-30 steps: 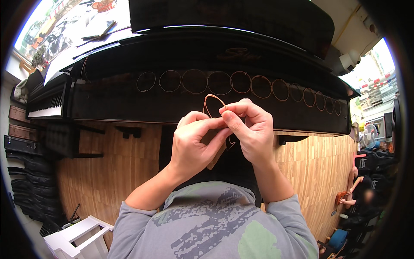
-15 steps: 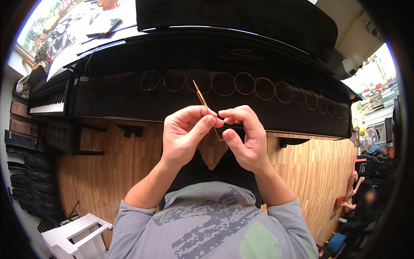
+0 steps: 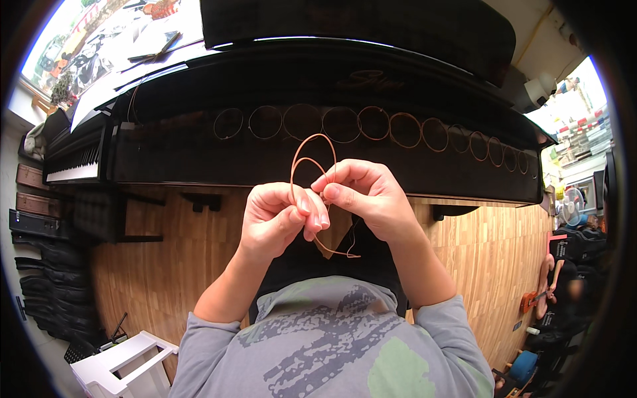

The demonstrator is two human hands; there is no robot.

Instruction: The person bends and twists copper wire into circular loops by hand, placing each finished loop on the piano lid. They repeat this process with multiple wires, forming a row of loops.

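A copper-coloured, coiled instrument string is held up in front of me, its loops rising above my fingers. My left hand has its thumb and fingers closed on the coil at the left. On the right side, my right hand pinches the string between thumb and forefinger. A loose, bent end hangs below the hands. Beyond them, several ring-shaped coils of string lie in a row on a glossy black piano, some silvery and some copper-coloured.
Piano keys show at the left, near a black bench. Black cases line the left wall, and a white stand is at lower left. At far right a person holds a small orange stringed instrument.
The coil has turned from edge-on to open loops facing me. My right hand has gone from fingers apart beside the string to pinching it, and the loose end has swung lower.
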